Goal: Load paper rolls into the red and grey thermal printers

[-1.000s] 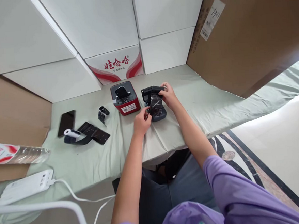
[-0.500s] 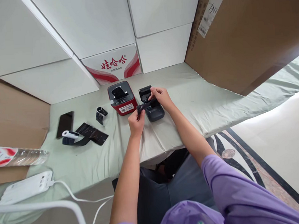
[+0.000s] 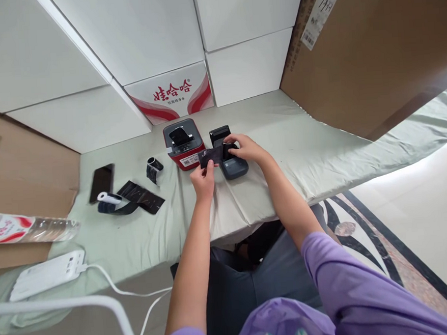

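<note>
Now the dark strip (image 3: 211, 157) is held low and nearly flat, just above the grey printer (image 3: 233, 165); approx. a sec ago it was stood up tall between the hands, w/ its glossy face toward the camera. It has since been laid down and drawn leftward, so the work looks to be at the stage where the strip is lined up w/ the printer's open top, as a judgement only. The left hand (image 3: 203, 178) is closed in a pinch on the strip's left end; the right hand (image 3: 245, 149) is pressed on the strip's right end over the printer's open lid (image 3: 218, 135), though the fingertips are too small to be read exactly. The red printer (image 3: 184, 145) is stood just beside the strip, on its left, so little room is left that way. Behind both printers the white boxes (image 3: 247, 69) and a brown carton (image 3: 372, 50) are stacked as a wall. More room is found to the right, where bare cloth of the counter (image 3: 303, 157) is seen, and toward the near edge, which is draped and falls off close below the left wrist. Further left, well apart, a phone (image 3: 101, 182), a small roll (image 3: 153, 168) and loose dark strips (image 3: 134, 198) are laid; a bottle (image 3: 29, 229) and a white power strip (image 3: 49, 274) are set at the far left.
</note>
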{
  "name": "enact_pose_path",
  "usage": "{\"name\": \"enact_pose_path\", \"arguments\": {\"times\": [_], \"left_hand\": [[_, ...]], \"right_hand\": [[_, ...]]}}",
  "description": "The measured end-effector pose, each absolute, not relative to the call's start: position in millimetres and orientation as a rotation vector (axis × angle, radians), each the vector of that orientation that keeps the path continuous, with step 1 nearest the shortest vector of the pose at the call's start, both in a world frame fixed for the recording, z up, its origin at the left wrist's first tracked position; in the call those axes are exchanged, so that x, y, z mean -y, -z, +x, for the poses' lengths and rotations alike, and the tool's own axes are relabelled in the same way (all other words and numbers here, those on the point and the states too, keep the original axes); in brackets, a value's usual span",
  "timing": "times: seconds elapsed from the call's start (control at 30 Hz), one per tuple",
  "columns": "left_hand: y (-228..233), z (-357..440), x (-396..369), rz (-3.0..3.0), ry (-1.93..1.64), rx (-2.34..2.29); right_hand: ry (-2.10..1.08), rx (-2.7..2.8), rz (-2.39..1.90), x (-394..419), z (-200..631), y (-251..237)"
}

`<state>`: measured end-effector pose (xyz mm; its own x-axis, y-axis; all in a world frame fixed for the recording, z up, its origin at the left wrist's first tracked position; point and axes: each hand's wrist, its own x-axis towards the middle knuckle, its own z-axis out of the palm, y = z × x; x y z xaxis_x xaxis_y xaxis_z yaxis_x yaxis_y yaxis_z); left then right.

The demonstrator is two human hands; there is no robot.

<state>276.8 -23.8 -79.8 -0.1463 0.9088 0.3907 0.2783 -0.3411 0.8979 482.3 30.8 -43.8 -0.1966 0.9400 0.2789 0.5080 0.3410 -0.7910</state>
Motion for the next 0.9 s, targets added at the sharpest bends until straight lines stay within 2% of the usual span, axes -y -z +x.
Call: {"name": "enact_pose_path", "arguments": {"times": [0.23, 0.47, 0.73, 0.9], "left_hand": [[79, 273, 28, 1.545, -1.531, -1.183], [76, 271, 27, 1.495, -1.564, -1.081], [74, 274, 30, 1.656, -1.394, -1.101], [72, 274, 31, 1.708, -1.395, -1.096]], "right_hand": [[-0.787, 1.429, -1.033, -32, 470, 31], [-0.765, 1.801, -0.985, -28, 471, 34], [-0.487, 2.062, -1.313, -18, 469, 29], [-0.558, 2.188, -1.344, -16, 475, 28]]}}
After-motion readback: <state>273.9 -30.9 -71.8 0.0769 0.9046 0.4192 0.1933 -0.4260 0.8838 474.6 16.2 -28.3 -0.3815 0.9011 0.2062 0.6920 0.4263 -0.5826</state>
